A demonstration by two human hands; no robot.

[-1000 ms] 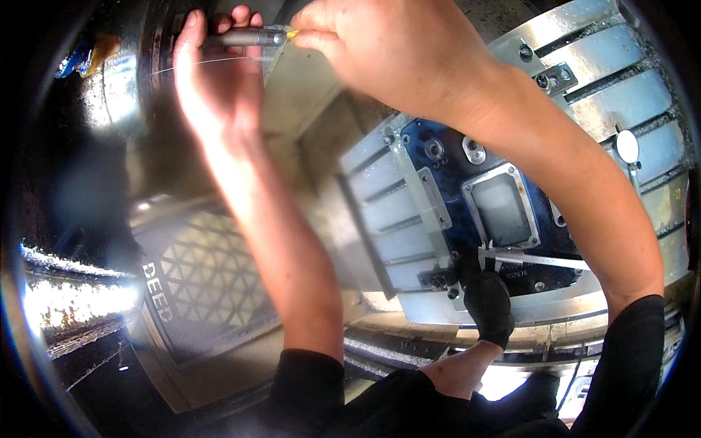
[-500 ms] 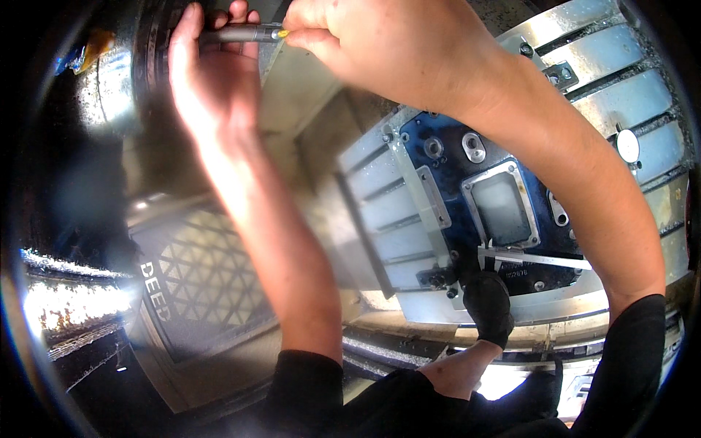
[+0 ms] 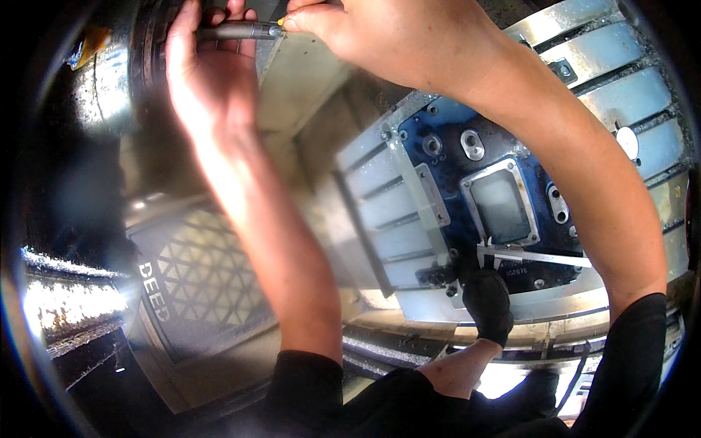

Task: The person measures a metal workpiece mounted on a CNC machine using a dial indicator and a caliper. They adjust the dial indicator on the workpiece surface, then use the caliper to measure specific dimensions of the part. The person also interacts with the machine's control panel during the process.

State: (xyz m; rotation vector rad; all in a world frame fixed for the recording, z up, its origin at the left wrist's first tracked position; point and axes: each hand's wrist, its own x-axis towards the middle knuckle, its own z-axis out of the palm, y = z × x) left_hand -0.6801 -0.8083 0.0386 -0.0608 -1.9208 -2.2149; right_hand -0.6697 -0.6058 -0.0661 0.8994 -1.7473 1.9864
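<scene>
My left hand (image 3: 212, 84) is raised at the upper left. Its thumb and fingers curl round a grey metal cutting-tool bar (image 3: 237, 31), which lies level; the bar's left end is hidden behind the hand. A small yellow piece (image 3: 281, 22), like a cutting insert, shows at the bar's right tip. My right hand (image 3: 387, 47) pinches at that tip, finger and thumb against the yellow piece. The back of the hand hides most of its fingers, and the frame's top edge cuts it off.
Below my right arm a dark blue plate (image 3: 456, 186) with a square window is clamped on a slotted machine table (image 3: 387, 193). A caliper (image 3: 533, 257) lies across it beside my black shoe (image 3: 488, 303). A round white-faced gauge (image 3: 626, 143) stands right. A patterned panel (image 3: 208, 277) is lower left.
My right hand has shifted and turned slightly at the bar's tip, its fingers drawn a little upward. My left hand stays almost in place on the bar.
</scene>
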